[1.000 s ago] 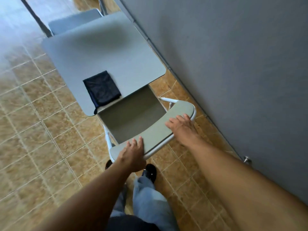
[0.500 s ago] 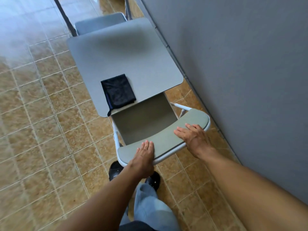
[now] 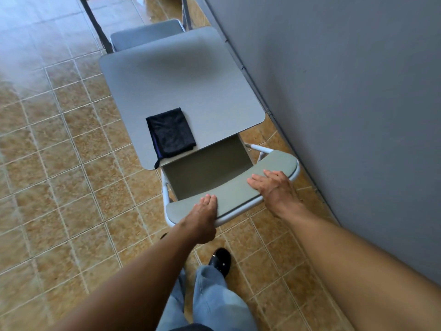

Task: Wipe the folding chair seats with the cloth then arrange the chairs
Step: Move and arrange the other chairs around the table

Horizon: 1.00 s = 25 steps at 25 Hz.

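Note:
A grey folding chair (image 3: 235, 192) with a white tube frame stands in front of me, its seat partly under a grey table (image 3: 181, 91). My left hand (image 3: 202, 218) grips the left end of the chair's backrest. Over the right end of the backrest lies my right hand (image 3: 276, 189), holding it. A folded black cloth (image 3: 170, 132) lies on the table's near left corner, apart from both hands. A second grey chair seat (image 3: 146, 34) shows beyond the table's far edge.
A grey wall (image 3: 346, 103) runs close along the right of the chair and table. Brown tiled floor (image 3: 59, 163) opens to the left. My legs and a black shoe (image 3: 220, 260) are just behind the chair. Dark metal legs (image 3: 95, 22) stand at the far end.
Both hands have stayed on the backrest. The chair and table sit further right and lower in view, and my right hand has slid a little toward the backrest's right end.

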Each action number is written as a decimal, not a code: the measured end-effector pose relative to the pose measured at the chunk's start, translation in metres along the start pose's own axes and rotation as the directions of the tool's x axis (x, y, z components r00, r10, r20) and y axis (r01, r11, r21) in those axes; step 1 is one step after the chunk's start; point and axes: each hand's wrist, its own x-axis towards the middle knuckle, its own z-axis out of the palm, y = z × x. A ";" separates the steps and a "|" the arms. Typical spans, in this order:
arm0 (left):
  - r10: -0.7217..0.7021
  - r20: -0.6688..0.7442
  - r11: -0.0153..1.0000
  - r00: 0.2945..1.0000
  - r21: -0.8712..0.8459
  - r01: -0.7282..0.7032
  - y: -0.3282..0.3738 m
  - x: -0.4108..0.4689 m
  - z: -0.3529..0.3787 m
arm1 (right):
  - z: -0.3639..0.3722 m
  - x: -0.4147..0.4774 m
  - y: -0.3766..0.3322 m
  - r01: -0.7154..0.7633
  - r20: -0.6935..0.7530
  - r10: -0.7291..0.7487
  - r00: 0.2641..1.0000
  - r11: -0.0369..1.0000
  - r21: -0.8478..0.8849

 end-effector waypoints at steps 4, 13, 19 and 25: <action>0.000 0.012 1.000 1.000 -0.028 0.000 0.007 0.006 0.004 | -0.001 0.001 0.005 -0.030 0.010 0.030 1.000 1.000 -0.008; 0.011 0.056 0.998 0.998 0.062 -0.014 0.001 0.006 -0.011 | -0.005 0.008 -0.002 -0.027 0.010 0.027 1.000 1.000 0.002; -0.016 0.057 0.993 0.998 0.120 0.009 0.004 0.001 -0.015 | -0.018 0.007 -0.007 -0.020 0.058 0.024 0.998 0.998 -0.065; 0.076 0.024 0.981 0.997 0.178 -0.079 0.028 -0.018 -0.039 | -0.036 -0.021 0.010 0.081 0.163 -0.126 0.979 0.962 0.259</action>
